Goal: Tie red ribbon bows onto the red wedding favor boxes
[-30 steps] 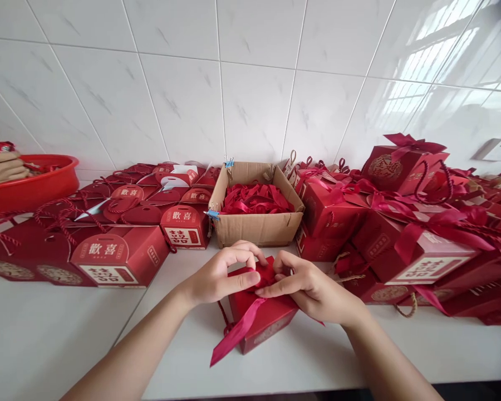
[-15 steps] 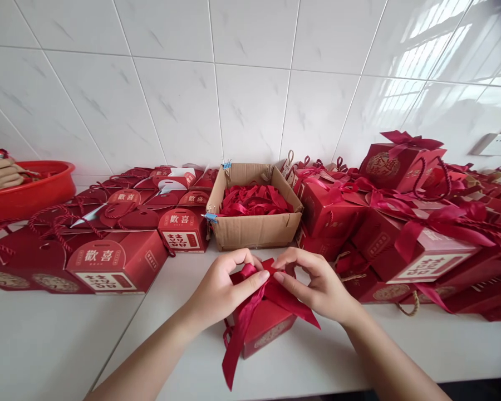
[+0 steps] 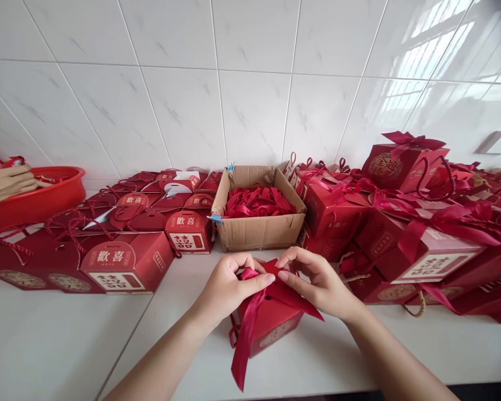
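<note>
A small red gift box [image 3: 275, 331] stands on the white table in front of me, with a patterned gold emblem on its near side. A dark red satin ribbon [image 3: 245, 345] crosses its top, one tail hanging down the front and another pointing right. My left hand [image 3: 227, 287] is closed at the top of the box, thumb and fingers pinching the ribbon. From the other side, my right hand [image 3: 323, 287] pinches the ribbon near the same spot, thumb against fingers. Fingers partly hide where the ribbon crosses.
Behind the box stands an open cardboard carton [image 3: 261, 233] full of red ribbons. Red boxes [image 3: 129, 262] with cord handles line the left; ribboned boxes [image 3: 434, 245] are piled on the right. At far left, another person's hand [image 3: 10, 184] is over a red basin [image 3: 52, 197].
The view has shifted slightly, so things sit a little farther right. Both hands keep their pinch at the box top; the ribbon over it has moved a little.
</note>
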The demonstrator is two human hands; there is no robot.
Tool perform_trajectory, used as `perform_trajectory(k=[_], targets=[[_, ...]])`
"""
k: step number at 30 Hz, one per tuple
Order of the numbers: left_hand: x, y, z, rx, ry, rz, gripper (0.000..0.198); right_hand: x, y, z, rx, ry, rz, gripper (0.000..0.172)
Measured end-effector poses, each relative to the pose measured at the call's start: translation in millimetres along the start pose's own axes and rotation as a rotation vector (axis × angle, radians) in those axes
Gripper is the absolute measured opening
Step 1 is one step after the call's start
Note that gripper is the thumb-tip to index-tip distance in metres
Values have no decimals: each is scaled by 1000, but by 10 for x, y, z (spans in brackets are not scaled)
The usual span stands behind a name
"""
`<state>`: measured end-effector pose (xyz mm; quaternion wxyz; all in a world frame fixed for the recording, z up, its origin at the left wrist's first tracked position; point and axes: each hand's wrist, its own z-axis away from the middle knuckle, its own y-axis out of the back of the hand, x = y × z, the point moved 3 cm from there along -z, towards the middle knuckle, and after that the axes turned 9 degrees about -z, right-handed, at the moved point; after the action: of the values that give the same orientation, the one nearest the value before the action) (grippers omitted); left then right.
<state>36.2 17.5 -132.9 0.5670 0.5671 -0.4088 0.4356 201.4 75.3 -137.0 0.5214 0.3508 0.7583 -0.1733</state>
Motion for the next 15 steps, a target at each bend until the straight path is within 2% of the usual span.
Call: perform_trajectory(k=[6, 15], targets=[[-1, -8, -2, -5, -15, -13, 47, 36, 23, 8, -36, -30, -121, 9], [-10, 0, 2, -34, -39, -138, 33, 41, 178, -21, 1, -33, -181, 17]])
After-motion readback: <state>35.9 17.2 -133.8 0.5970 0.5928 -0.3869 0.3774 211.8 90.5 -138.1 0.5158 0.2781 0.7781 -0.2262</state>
